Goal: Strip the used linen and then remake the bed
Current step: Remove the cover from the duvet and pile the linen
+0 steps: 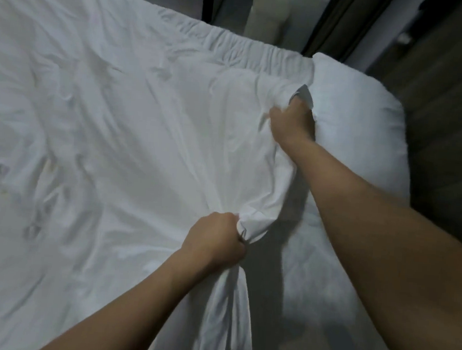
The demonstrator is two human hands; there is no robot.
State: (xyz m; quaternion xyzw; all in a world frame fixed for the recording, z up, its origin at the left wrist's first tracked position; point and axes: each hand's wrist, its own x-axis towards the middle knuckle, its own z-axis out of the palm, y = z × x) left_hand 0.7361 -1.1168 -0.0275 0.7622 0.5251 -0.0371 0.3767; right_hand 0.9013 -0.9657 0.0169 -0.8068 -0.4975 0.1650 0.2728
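Between both hands' grip, sheet [151, 131] bunched, lifted

Dim, cool, soft light; dark arm shadows on the mattress [325, 263]; slight blur, wide-angle edge bending.

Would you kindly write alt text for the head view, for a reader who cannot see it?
Two bare hands pull a white sheet off a mattress: the left hand grips a bunched fold near the viewer, and the right hand grips the sheet's edge farther away. The mattress corner at right is already bare, with dark flooring beyond.
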